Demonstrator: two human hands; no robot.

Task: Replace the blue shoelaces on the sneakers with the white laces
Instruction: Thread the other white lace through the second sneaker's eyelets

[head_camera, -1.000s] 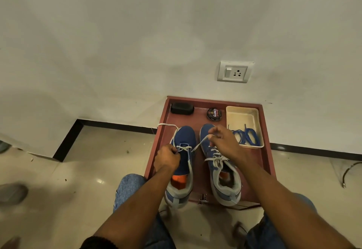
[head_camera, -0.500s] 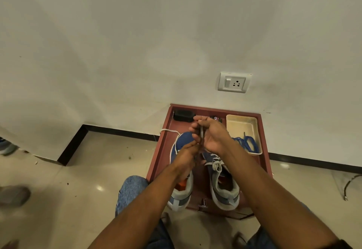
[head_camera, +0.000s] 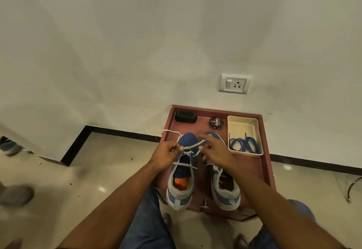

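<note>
Two blue-and-grey sneakers stand side by side on a red-brown board [head_camera: 264, 170]. The left sneaker [head_camera: 181, 182] has a white lace [head_camera: 193, 146] crossed through its front eyelets. My left hand [head_camera: 166, 155] pinches one strand of that lace over the sneaker's left side. Over the gap between the shoes hovers my right hand [head_camera: 216, 150], fingers spread and blurred, and the lace's other end runs toward its fingertips. It hides the front of the right sneaker [head_camera: 225, 190]. The blue laces [head_camera: 243, 144] lie in a cream tray [head_camera: 242, 124].
A black brush [head_camera: 185, 117] and a shoe polish tin [head_camera: 216, 122] sit at the board's far edge by the wall. A wall socket [head_camera: 235, 83] is above. My knees in jeans flank the board's near edge. Someone's footwear [head_camera: 16, 195] is at far left.
Both hands were together holding the lace raised above the toes; they have come down and apart. The left still pinches a strand, and the right hand's fingers have spread.
</note>
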